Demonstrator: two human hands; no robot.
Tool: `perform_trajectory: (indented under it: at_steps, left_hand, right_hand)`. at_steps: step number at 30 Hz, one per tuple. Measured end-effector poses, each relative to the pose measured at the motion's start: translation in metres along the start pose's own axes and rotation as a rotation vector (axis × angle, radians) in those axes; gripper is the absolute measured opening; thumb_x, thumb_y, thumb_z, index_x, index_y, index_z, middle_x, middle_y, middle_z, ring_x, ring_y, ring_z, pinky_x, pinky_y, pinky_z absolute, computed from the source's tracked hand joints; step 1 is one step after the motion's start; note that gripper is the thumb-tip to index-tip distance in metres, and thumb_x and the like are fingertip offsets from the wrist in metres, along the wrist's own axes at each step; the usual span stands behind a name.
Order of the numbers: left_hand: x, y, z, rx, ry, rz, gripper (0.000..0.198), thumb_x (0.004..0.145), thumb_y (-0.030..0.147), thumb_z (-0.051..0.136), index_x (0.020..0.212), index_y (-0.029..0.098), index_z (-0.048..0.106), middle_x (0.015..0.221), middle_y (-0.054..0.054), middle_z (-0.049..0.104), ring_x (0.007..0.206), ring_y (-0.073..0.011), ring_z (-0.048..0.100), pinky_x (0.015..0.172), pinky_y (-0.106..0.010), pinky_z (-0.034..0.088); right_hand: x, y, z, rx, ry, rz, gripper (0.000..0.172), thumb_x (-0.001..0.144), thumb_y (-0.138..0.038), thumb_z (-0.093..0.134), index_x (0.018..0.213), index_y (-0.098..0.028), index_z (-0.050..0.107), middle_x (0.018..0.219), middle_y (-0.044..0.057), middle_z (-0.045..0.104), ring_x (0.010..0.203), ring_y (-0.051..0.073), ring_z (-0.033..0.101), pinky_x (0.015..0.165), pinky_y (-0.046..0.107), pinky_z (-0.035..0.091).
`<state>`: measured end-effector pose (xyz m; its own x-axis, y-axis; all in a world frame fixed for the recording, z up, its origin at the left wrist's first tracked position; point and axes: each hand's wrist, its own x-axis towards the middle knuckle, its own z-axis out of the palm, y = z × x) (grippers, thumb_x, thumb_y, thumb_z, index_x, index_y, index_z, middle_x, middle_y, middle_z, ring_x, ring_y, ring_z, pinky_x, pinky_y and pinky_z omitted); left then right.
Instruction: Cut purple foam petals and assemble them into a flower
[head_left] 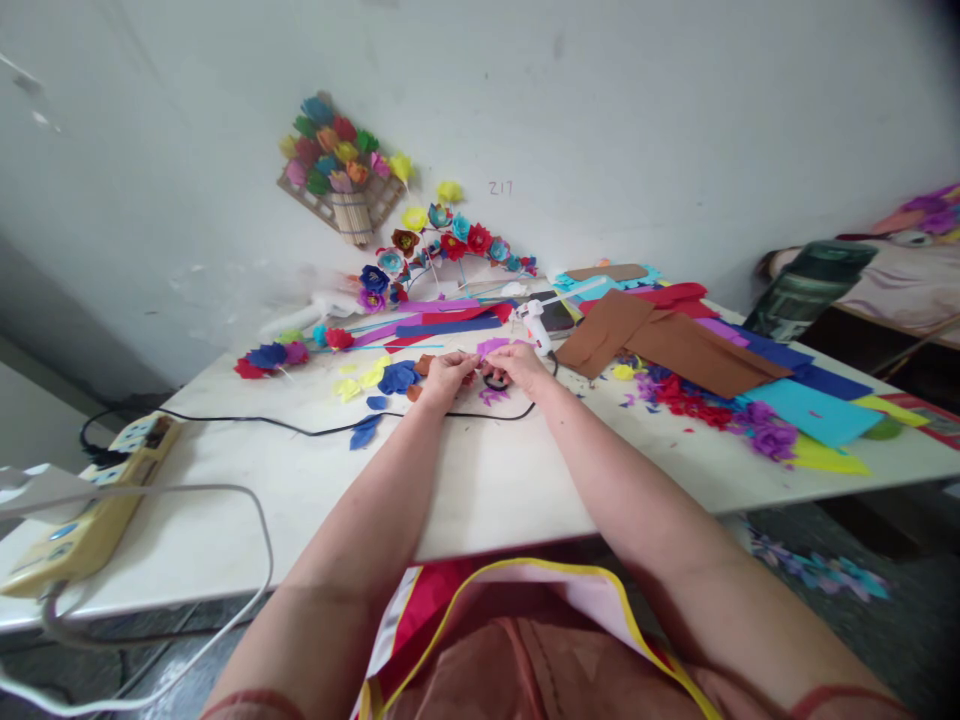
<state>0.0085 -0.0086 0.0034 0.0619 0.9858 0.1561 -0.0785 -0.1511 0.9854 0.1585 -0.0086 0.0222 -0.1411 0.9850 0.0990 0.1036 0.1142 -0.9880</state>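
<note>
Purple paper (493, 346) at the centre of the frame, over the surface (495, 480), apparently pinched between left hand (447, 376) and right hand (523, 364), likely to steady so small a piece. Fingers of both almost closed; exact grip too small to tell. Glue gun (533, 324) just behind right hand, probably for easy reach.

Single head-worn view — looks forward and down across nearby table (502, 490), wall (675, 120) farther off.
</note>
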Motion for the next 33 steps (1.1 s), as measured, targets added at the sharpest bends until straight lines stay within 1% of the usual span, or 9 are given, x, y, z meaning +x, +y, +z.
perform_trajectory:
  at_steps: [5,12,20,24,28,31,33]
  left_hand:
    - [0.0004,-0.0004,-0.0001,0.005,-0.004,-0.002,0.042,0.050,0.050,0.083,0.064,0.014,0.066,0.050,0.001,0.055,0.044,-0.0073,0.045,0.046,-0.022,0.034]
    - [0.0008,-0.0006,-0.0006,0.021,-0.007,-0.003,0.044,0.050,0.052,0.081,0.064,0.014,0.065,0.050,0.002,0.055,0.043,-0.0067,0.044,0.044,-0.021,0.030]
    - [0.0002,0.0004,-0.0004,0.027,-0.003,-0.003,0.043,0.050,0.051,0.081,0.064,0.013,0.065,0.050,0.002,0.055,0.044,-0.0067,0.045,0.046,-0.021,0.032]
    - [0.0002,-0.0001,-0.0004,0.043,-0.007,-0.008,0.042,0.052,0.050,0.080,0.065,0.013,0.065,0.050,0.002,0.055,0.044,-0.0069,0.044,0.045,-0.021,0.030]
    - [0.0006,-0.0002,-0.0006,0.033,0.003,-0.027,0.040,0.053,0.049,0.080,0.065,0.013,0.065,0.051,0.001,0.055,0.045,-0.0071,0.045,0.046,-0.022,0.033]
    - [0.0011,0.0005,-0.0013,-0.004,-0.009,-0.041,0.038,0.056,0.048,0.078,0.066,0.013,0.066,0.057,-0.001,0.058,0.051,-0.0096,0.050,0.047,-0.022,0.037]
    - [0.0013,0.0014,-0.0017,0.002,-0.032,-0.034,0.037,0.056,0.046,0.078,0.071,0.013,0.068,0.062,-0.003,0.061,0.056,-0.0109,0.053,0.047,-0.021,0.038]
  right_hand:
    - [-0.0004,-0.0011,-0.0002,-0.004,0.002,-0.005,0.017,0.071,-0.017,0.059,0.055,-0.014,0.065,0.058,0.003,0.066,0.046,0.009,0.048,0.040,0.019,0.034]
    - [-0.0007,-0.0007,-0.0004,-0.001,-0.009,-0.022,0.015,0.070,-0.016,0.062,0.055,-0.013,0.066,0.056,0.003,0.064,0.044,0.008,0.047,0.039,0.018,0.032]
    - [0.0005,0.0005,0.0005,0.010,-0.008,-0.017,0.016,0.070,-0.013,0.061,0.055,-0.013,0.066,0.057,0.003,0.065,0.044,0.008,0.046,0.039,0.018,0.032]
    - [0.0007,0.0007,0.0009,0.014,-0.001,-0.018,0.017,0.071,-0.011,0.060,0.055,-0.013,0.066,0.056,0.003,0.064,0.044,0.007,0.046,0.038,0.018,0.031]
    - [0.0007,0.0006,0.0013,0.002,0.018,-0.007,0.016,0.070,-0.010,0.059,0.055,-0.013,0.065,0.057,0.003,0.065,0.044,0.007,0.046,0.038,0.018,0.031]
    - [0.0008,0.0007,0.0013,-0.009,0.034,-0.007,0.017,0.069,-0.010,0.059,0.054,-0.013,0.065,0.055,0.002,0.064,0.043,0.007,0.046,0.038,0.017,0.031]
    - [0.0011,0.0013,0.0011,-0.012,0.041,-0.012,0.018,0.069,-0.010,0.058,0.053,-0.013,0.064,0.053,0.002,0.063,0.043,0.007,0.045,0.038,0.017,0.030]
